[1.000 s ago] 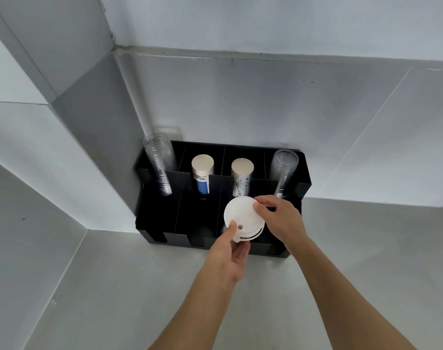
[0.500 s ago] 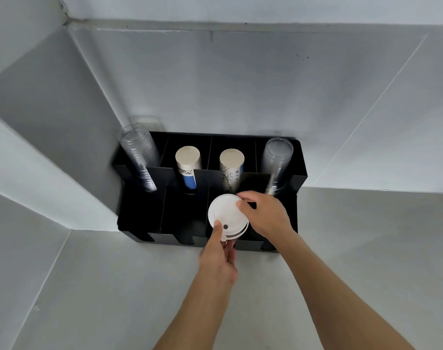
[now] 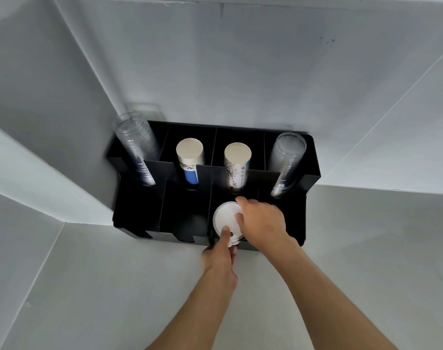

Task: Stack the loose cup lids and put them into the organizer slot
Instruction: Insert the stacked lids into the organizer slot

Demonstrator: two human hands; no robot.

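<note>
Head view: both hands grip the stack of white lids (image 3: pixel 225 221) at the organizer's (image 3: pixel 312 183) third front slot from the left, left hand (image 3: pixel 219 256) thumb on top, right hand (image 3: pixel 262 223) fingers closed around its far-right edge. Insertion step appears in hand; next, the stack likely needs lowering squarely between the dividers before release.

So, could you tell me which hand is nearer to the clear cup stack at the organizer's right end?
Right. The right hand sits just below-left of that clear cup stack; the left hand is farther, at the organizer's front edge.

Four cup stacks (image 3: pixel 190 162), one organizer (image 3: pixel 308 188).
</note>
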